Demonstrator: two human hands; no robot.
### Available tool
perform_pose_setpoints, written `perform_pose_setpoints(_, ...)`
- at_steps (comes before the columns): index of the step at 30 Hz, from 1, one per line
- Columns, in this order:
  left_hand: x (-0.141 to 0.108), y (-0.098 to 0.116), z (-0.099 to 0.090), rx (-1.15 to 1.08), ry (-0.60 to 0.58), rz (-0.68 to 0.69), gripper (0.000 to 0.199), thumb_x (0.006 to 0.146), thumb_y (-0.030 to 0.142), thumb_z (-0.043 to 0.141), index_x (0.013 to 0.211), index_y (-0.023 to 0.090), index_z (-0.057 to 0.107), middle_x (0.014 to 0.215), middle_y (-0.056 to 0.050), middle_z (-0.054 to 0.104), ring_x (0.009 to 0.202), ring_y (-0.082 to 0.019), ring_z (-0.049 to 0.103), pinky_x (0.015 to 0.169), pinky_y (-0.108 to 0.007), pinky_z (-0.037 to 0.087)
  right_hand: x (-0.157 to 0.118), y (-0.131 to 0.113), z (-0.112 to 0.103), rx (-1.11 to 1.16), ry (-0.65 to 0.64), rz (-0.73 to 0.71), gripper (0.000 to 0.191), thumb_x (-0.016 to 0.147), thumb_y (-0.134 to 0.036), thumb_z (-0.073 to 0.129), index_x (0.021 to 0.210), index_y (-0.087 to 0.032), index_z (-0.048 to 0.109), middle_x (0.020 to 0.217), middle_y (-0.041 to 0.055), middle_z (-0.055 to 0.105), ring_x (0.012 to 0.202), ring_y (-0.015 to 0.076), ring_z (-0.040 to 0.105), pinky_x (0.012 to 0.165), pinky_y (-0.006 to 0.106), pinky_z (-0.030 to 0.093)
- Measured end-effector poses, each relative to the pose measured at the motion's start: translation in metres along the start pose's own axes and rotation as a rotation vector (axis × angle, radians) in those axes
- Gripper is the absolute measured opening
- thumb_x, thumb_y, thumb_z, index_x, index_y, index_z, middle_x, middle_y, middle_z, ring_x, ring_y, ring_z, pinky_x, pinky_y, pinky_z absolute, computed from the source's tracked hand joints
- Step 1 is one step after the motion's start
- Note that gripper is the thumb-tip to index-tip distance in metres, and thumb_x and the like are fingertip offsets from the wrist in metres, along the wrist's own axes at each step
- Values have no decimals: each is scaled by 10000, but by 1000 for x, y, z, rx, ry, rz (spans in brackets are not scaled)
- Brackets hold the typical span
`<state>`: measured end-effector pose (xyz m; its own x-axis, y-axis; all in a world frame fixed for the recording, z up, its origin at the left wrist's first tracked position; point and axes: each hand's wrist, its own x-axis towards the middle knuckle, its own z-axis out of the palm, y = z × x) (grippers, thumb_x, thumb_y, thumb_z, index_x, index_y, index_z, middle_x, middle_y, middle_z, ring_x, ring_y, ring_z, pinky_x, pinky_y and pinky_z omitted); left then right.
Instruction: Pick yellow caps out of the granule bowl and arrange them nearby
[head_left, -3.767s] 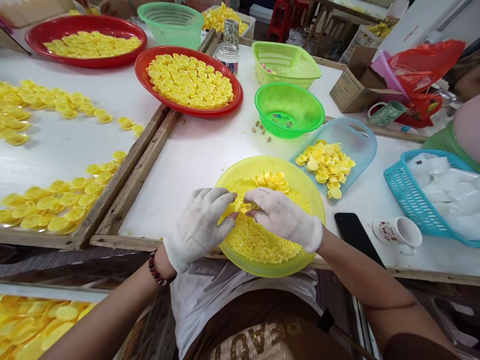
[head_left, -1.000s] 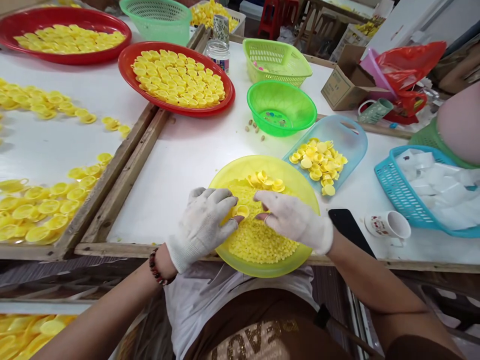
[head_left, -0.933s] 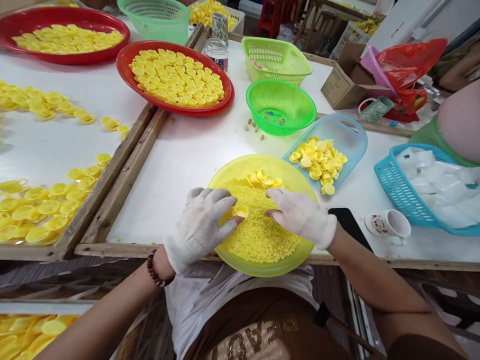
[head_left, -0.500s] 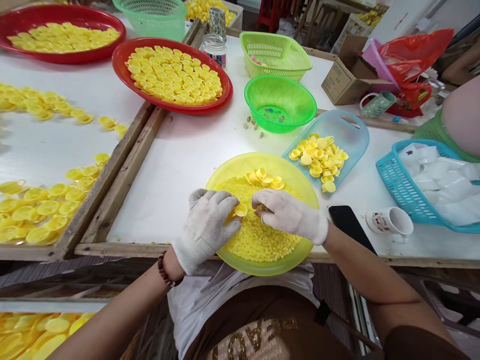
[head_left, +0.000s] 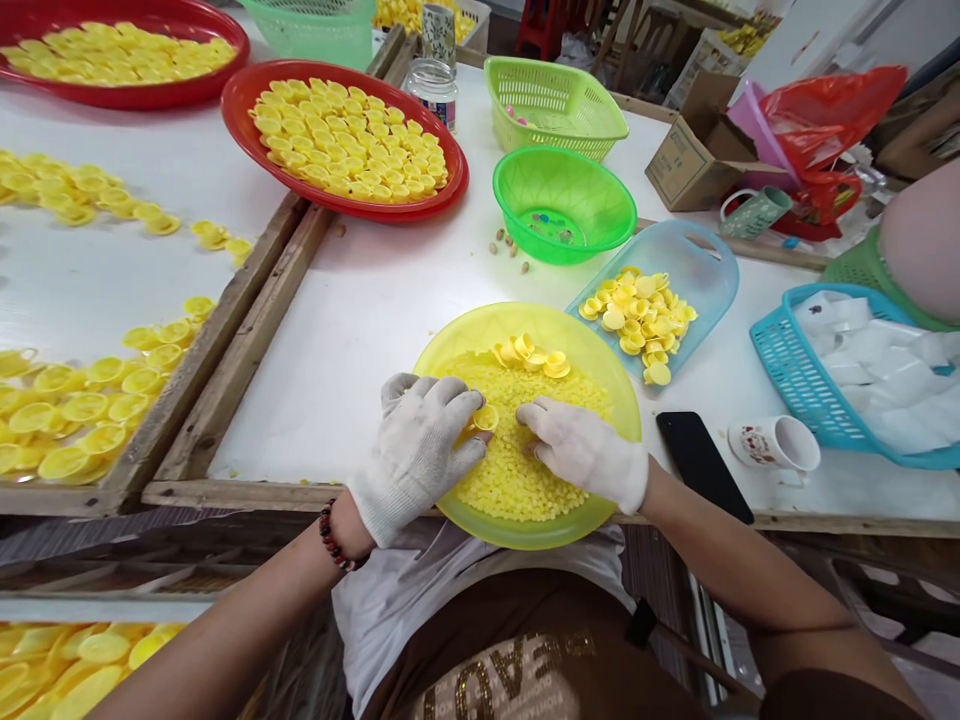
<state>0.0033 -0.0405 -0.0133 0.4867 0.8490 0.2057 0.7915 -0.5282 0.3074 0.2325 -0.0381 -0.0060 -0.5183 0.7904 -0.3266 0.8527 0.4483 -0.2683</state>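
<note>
My left hand (head_left: 424, 445), in a white knit glove with bare fingertips, pinches a small yellow plastic cup (head_left: 486, 418) over the left part of a yellow basin (head_left: 457, 335). Small pale-yellow pellets (head_left: 525, 490) fill much of that basin. My right hand (head_left: 581, 445), gloved the same way, is at the pellets on the right, its fingers curled together; whatever they may hold is hidden. A few more yellow cups (head_left: 529, 352) lie on the pellets at the far side. Just beyond the basin, a blue translucent board (head_left: 697, 265) carries a heap of yellow cups (head_left: 637, 315).
Right of the basin lie a black phone (head_left: 703, 465), a white mug (head_left: 772, 445) and a blue basket (head_left: 810, 390) of white pieces. Behind stand a green bowl (head_left: 562, 205), a green basket (head_left: 555, 105) and a red tray (head_left: 345, 140) of cups. Wooden strips (head_left: 240, 340) divide the table at left.
My right hand has moved away from the cup in my left hand, slightly right and down to the pellets. My left hand keeps its cup almost in place.
</note>
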Motion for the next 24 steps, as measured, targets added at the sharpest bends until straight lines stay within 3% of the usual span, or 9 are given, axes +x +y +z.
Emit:
perform_pose_setpoints(3,-1,-1,0,-19,8,25,193,880,339,616,1026,222,665,1057,-58,698,975,-283,626,941,-519,368,-1,-4,0,39,-9,-64,143,907,-101,479,942,-171,599,931,56,646,826,172,579,776,302,450)
perform_pose_setpoints(7,-2,-3,2,-31,29,46,193,870,324,624,1030,219,648,1063,-62,704,970,-280,622,947,-516,376,2,-14,-15,201,172,-146,148,917,-88,484,923,-172,606,918,39,649,853,155,582,822,291,457)
perform_pose_setpoints(11,-2,-4,2,-52,21,59,188,840,284,643,1009,202,641,1034,-63,706,966,-282,621,936,-503,397,9,-25,-27,355,335,-275,160,938,-110,507,1023,-180,622,1016,39,686,964,157,619,900,298,479)
perform_pose_setpoints(14,-5,-5,-2,-114,49,55,199,868,315,643,1030,199,642,1050,-66,709,962,-267,631,925,-480,414,9,-19,-27,345,371,-235,214,962,-125,474,1103,-182,625,1076,53,707,1009,166,642,934,316,489)
perform_pose_setpoints(18,-12,-12,-17,-253,156,20,230,881,336,666,1061,193,645,1071,-54,706,990,-221,641,940,-415,454,1,5,-11,140,265,-72,222,967,-203,484,1127,-173,635,1105,101,712,1031,235,656,957,406,494)
perform_pose_setpoints(20,-13,-25,-27,-284,220,-6,230,880,316,669,1068,185,647,1065,-53,702,999,-202,639,945,-385,477,0,12,1,34,185,-29,306,924,-254,558,1205,-147,614,1153,150,695,1050,285,653,950,455,501)
perform_pose_setpoints(24,-9,-90,-50,-191,327,-137,228,889,312,634,1063,167,657,1047,-74,694,980,-197,637,906,-355,511,1,5,16,54,-31,-136,224,929,-254,526,1110,-209,651,1097,115,712,972,259,672,900,426,528)
